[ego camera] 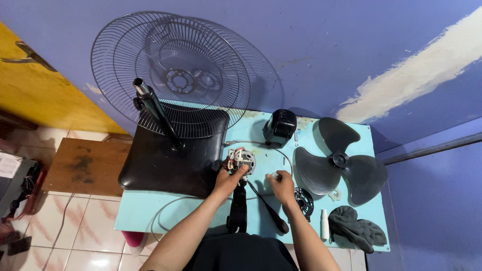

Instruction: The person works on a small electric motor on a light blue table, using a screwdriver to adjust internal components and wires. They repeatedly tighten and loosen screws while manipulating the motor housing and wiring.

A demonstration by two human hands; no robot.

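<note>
From the head camera, a fan motor [242, 160] with coloured wires sits on the light blue counter [140, 215], just right of the black fan base [164, 159]. The left hand [229, 181] rests against the motor's near edge, fingers curled onto it. Right of the motor, the right hand [282, 186] pinches a small pale part [275, 176] between narrow fingers. A dark-handled screwdriver [267, 207] lies on the counter below the motor, between the two forearms. Farther right of the motor lies a grey three-bladed fan blade [337, 167], with a dark cloth [356, 228] and a small white bottle [324, 224] nearer the counter's front. Behind the motor stands a black motor housing [280, 126]. A wire grille [170, 75] leans on the wall above the base.
</note>
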